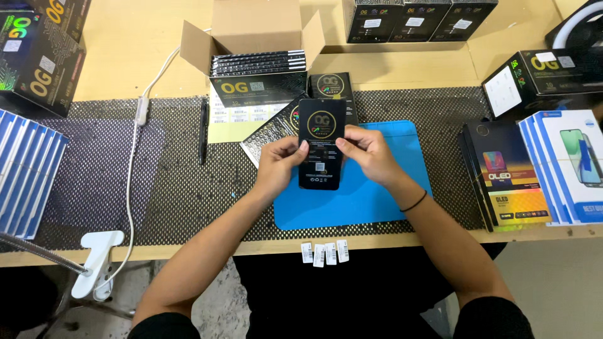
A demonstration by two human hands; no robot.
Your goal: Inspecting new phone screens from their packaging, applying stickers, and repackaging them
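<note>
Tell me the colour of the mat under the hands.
Blue; the mat lies on dark mesh, seen plainly in the head view.

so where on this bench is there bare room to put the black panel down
The lower part of the blue mat, below both hands, is bare. So is the dark mesh mat between the white cable and the blue-and-white boxes on the left. The back edge around the open carton and the right side by the boxes are crowded.
</note>
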